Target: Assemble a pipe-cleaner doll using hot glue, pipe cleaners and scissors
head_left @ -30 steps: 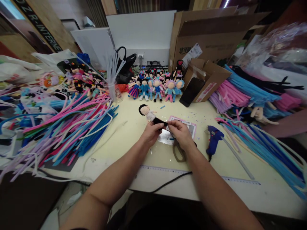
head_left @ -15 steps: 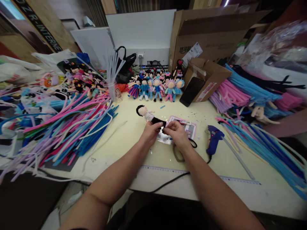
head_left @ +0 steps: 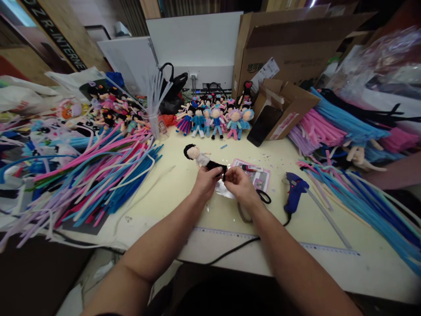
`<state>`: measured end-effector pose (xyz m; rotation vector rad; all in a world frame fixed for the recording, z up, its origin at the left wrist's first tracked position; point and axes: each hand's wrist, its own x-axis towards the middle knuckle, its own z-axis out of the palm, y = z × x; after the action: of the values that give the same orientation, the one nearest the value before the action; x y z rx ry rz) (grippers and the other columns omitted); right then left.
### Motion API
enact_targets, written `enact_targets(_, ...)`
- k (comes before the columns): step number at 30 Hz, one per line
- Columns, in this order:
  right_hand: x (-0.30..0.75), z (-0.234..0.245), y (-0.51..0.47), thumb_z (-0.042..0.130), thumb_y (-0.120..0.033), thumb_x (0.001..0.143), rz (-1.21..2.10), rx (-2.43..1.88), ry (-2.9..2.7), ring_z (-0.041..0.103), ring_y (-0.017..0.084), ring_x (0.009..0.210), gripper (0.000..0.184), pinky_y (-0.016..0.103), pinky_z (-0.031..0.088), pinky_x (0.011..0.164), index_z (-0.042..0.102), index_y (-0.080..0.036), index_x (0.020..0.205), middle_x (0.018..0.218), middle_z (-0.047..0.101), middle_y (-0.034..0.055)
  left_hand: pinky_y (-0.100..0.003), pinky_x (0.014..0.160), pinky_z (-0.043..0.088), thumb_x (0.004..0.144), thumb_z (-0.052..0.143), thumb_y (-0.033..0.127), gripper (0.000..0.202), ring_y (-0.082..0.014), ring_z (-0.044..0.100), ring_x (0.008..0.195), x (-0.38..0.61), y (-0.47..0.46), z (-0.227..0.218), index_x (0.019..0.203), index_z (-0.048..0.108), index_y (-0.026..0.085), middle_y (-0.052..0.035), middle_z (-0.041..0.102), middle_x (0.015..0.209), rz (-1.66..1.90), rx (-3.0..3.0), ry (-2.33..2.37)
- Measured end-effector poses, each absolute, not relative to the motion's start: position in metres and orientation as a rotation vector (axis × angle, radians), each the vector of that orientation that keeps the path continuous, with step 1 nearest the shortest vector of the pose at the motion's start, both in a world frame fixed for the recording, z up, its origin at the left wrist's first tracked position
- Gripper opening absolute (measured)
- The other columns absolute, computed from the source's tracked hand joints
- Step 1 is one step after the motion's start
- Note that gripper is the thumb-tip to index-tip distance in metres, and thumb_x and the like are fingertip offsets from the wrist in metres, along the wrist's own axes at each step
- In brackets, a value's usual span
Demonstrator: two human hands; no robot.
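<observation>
A small doll [head_left: 204,159] with black hair, a pale grey top and black legs lies tilted above the table, its head to the upper left. My left hand [head_left: 208,181] is closed around its black legs. At the foot end my right hand [head_left: 239,183] pinches with thumb and forefinger; the fingertips touch the doll's feet, and any small piece between them is hidden. Below the hands lies a shiny silver sheet [head_left: 224,189]. Scissors with a black handle loop [head_left: 263,196] lie partly under my right wrist.
A blue glue gun [head_left: 295,192] stands at the right, a glue stick in its back. Fuzzy pipe cleaners [head_left: 126,175] are heaped at the left, more bundles [head_left: 365,193] at the right. Finished dolls [head_left: 215,120] stand behind, beside a phone [head_left: 264,126] leaning on a cardboard box. A ruler strip [head_left: 230,234] runs along the front.
The doll has shifted slightly left, its head a little further from my right hand. My right fingers have moved slightly at its feet. My left hand keeps its hold.
</observation>
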<state>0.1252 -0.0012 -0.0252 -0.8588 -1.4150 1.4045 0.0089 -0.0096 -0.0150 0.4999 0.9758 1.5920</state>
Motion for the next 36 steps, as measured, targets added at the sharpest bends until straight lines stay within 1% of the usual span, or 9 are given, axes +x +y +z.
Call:
enact_targets(4,0.128,-0.017,-0.007,0.063,-0.022,0.067,1.264,-0.899,-1.536,0.053,0.013,0.067,0.018,0.026,0.044,0.064,0.052,-0.021,0.081,0.072,0.055,-0.0030,-0.023,0.058,0.038,0.051,0.075,0.016,0.030,-0.0095,0.053,0.060,0.009,-0.010,-0.015,0.071,0.052,0.015,0.0036,0.056,0.064,1.603,0.513,1.001)
enact_targets(7,0.132,-0.009,-0.011,0.062,-0.023,0.073,1.042,-0.971,-1.675,0.054,0.014,0.068,0.009,0.028,0.044,0.067,0.056,-0.021,0.079,0.073,0.057,-0.0017,-0.022,0.055,0.034,0.051,0.074,0.016,0.029,-0.0085,0.050,0.056,0.009,-0.010,-0.015,0.070,0.052,0.015,0.0041,0.054,0.061,1.606,0.550,1.029)
enact_targets(10,0.136,-0.002,-0.013,0.062,-0.022,0.075,0.864,-0.992,-1.752,0.054,0.015,0.069,0.004,0.028,0.043,0.067,0.058,-0.020,0.076,0.075,0.059,-0.0004,-0.023,0.053,0.032,0.051,0.074,0.017,0.029,-0.0083,0.047,0.055,0.009,-0.009,-0.016,0.072,0.053,0.015,0.0040,0.054,0.061,1.609,0.604,1.056)
enact_targets(13,0.139,0.001,-0.013,0.062,-0.024,0.076,0.820,-1.001,-1.741,0.054,0.014,0.068,0.005,0.027,0.043,0.065,0.061,-0.020,0.074,0.075,0.060,0.0000,-0.023,0.053,0.030,0.053,0.073,0.018,0.029,-0.0082,0.046,0.055,0.007,-0.008,-0.018,0.074,0.054,0.015,0.0037,0.054,0.062,1.580,0.657,1.108)
enact_targets(19,0.143,-0.004,-0.006,0.062,-0.032,0.077,0.966,-1.048,-1.595,0.055,0.015,0.067,0.014,0.027,0.042,0.063,0.065,-0.019,0.075,0.073,0.062,0.0009,-0.023,0.054,0.031,0.051,0.073,0.016,0.026,-0.0082,0.046,0.055,0.008,-0.011,-0.015,0.070,0.055,0.015,0.0042,0.053,0.060,1.546,0.691,1.117)
enact_targets(22,0.145,-0.005,-0.003,0.064,-0.033,0.075,1.075,-1.070,-1.498,0.053,0.014,0.063,0.015,0.026,0.041,0.060,0.064,-0.018,0.073,0.068,0.061,-0.0003,-0.023,0.056,0.033,0.050,0.073,0.015,0.026,-0.0094,0.049,0.056,0.009,-0.012,-0.012,0.069,0.055,0.015,0.0035,0.055,0.059,1.514,0.717,1.085)
enact_targets(26,0.146,-0.002,0.001,0.066,-0.034,0.071,1.186,-1.062,-1.401,0.052,0.013,0.061,0.017,0.025,0.040,0.060,0.063,-0.018,0.070,0.064,0.059,-0.0018,-0.024,0.059,0.035,0.051,0.072,0.016,0.024,-0.0106,0.051,0.057,0.010,-0.012,-0.012,0.068,0.056,0.014,0.0014,0.059,0.060,1.473,0.740,1.100)
enact_targets(32,0.146,-0.007,0.007,0.068,-0.037,0.067,1.328,-1.071,-1.279,0.045,0.010,0.055,0.021,0.024,0.034,0.054,0.061,-0.018,0.067,0.059,0.053,-0.0039,-0.024,0.057,0.035,0.051,0.071,0.016,0.020,-0.0126,0.054,0.057,0.011,-0.013,-0.010,0.066,0.058,0.013,-0.0011,0.061,0.059,1.418,0.761,1.089)
enact_targets(36,0.145,-0.010,0.009,0.070,-0.034,0.064,1.361,-1.032,-1.198,0.042,0.009,0.053,0.021,0.023,0.033,0.052,0.060,-0.019,0.074,0.061,0.052,-0.0052,-0.023,0.054,0.034,0.050,0.071,0.016,0.022,-0.0123,0.055,0.056,0.011,-0.015,-0.007,0.066,0.057,0.013,-0.0006,0.061,0.058,1.377,0.717,1.077)
